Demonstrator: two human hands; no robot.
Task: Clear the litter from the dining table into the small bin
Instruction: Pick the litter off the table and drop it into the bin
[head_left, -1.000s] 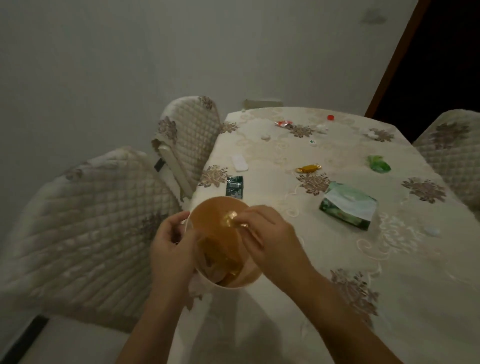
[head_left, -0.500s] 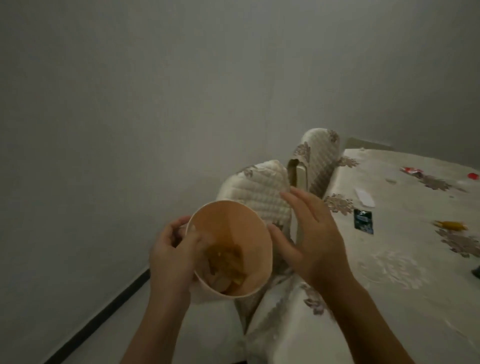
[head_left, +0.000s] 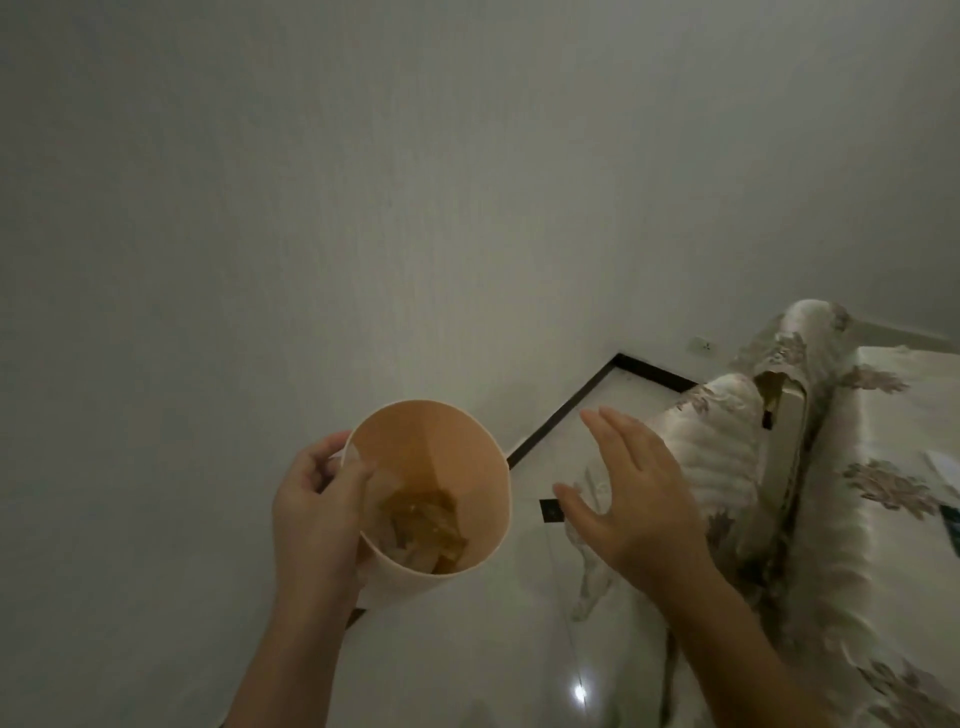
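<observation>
Left hand (head_left: 317, 509) grip is clamped on the bin (head_left: 431, 488), thumb hooked over the rim at about 9 o'clock and fingers round the outside wall. Bin sits upright, mouth facing up, with crumpled brownish wrappers (head_left: 421, 525) down in the bottom. Right hand (head_left: 631, 499) has nothing in it, fingers spread apart, hovering just beside the bin at its 3 o'clock, not touching.

Bin is held out over the floor (head_left: 519, 649), off the desk (head_left: 883, 519), which only shows at the far right edge. So any litter left lies off toward 3 o'clock from both hands, with a chair (head_left: 727, 441) in between. My guess is the free right hand is nearer and does the next pick, while the bin swings back that way
</observation>
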